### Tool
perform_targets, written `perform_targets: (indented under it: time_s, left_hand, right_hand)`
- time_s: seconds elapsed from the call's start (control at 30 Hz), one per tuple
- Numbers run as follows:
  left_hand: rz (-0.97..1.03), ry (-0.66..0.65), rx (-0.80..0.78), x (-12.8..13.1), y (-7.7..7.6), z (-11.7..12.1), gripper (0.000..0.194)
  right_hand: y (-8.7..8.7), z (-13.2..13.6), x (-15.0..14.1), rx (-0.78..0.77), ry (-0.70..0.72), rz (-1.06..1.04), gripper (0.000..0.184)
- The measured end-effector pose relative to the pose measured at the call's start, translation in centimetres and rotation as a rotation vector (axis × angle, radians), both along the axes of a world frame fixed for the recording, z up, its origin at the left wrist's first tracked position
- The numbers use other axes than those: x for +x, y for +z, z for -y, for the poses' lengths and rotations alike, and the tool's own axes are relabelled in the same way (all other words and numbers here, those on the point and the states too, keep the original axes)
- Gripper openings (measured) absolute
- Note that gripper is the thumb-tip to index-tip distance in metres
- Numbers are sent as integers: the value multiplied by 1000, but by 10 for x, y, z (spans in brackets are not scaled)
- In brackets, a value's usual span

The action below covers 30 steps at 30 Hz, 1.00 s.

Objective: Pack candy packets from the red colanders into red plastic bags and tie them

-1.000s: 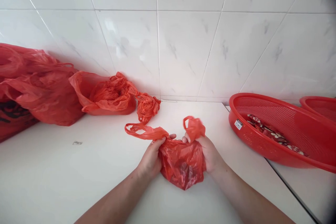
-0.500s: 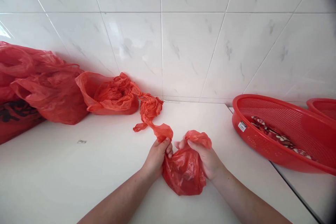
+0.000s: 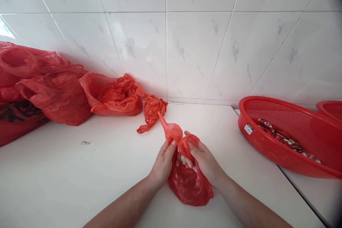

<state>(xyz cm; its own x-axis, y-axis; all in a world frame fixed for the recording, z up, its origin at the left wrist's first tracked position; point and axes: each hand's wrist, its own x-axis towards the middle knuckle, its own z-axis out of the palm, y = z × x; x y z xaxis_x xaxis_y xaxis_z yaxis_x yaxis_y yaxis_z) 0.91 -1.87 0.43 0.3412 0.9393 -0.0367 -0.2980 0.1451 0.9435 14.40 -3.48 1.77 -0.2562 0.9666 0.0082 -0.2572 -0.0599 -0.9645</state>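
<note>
A thin red plastic bag (image 3: 191,188) hangs bulging low over the white table between my two hands. My left hand (image 3: 165,162) is closed on one side of its top, with a pale red strip of plastic rising above the thumb. My right hand (image 3: 204,156) grips the other side, a bunched fold of the bag between thumb and fingers. Both hands are close together, and some fingertips are hidden behind the plastic. Just beyond them lies a crumpled red plastic bundle (image 3: 153,108), near the tip of the raised strip.
An open red bag (image 3: 117,105) stuffed with crumpled plastic stands by the tiled wall. Larger full red bags (image 3: 61,96) are at the left. On the right, a red perforated basket (image 3: 267,149) holds dark red and white patterned items, with another red basket (image 3: 331,108) behind.
My hands have come closer together at the bag's top. The right hand has moved inward with its fold, and the strip above my left hand has straightened upward.
</note>
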Motion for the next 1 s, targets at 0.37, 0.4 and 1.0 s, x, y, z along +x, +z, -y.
perform_targets:
  time_s: [0.37, 0.4, 1.0]
  left_hand:
    - [-94, -128, 56, 3, -3, 0, 10]
    - [-94, -97, 51, 3, -6, -1, 12]
    - [5, -25, 196, 2, -8, -3, 13]
  right_hand:
    - [-16, -7, 7, -108, 124, 25, 26]
    - [-18, -9, 7, -122, 105, -17, 24]
    - [-17, -13, 8, -143, 36, -21, 13]
